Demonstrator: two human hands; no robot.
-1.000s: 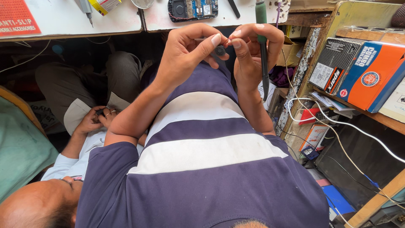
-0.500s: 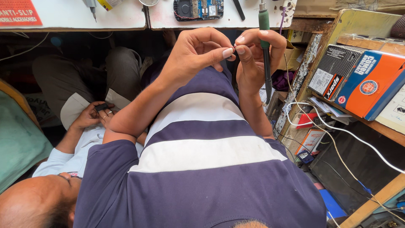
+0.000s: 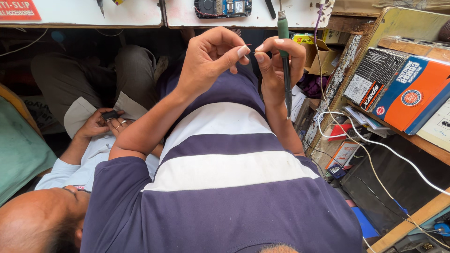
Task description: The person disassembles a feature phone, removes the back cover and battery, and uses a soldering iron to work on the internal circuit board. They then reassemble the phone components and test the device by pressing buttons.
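Note:
My left hand (image 3: 208, 58) and my right hand (image 3: 276, 63) meet in front of my striped shirt, just below the white workbench edge (image 3: 140, 21). Both pinch a thin, short wire (image 3: 250, 48) between thumb and forefinger, the fingertips almost touching. My right hand also holds a green-handled soldering iron (image 3: 284, 61), which points down along my wrist. An opened phone with a bare circuit board (image 3: 222, 8) lies on the bench just above my hands.
Another person sits at the left, hands (image 3: 103, 124) on a small dark object in the lap. On the right, a wooden shelf (image 3: 412, 138) carries a black box and an orange box (image 3: 412, 98). White cables (image 3: 370, 140) hang across it.
Both hands have risen a little toward the bench and the fingertips have drawn closer on the wire. The soldering iron has stayed in my right hand.

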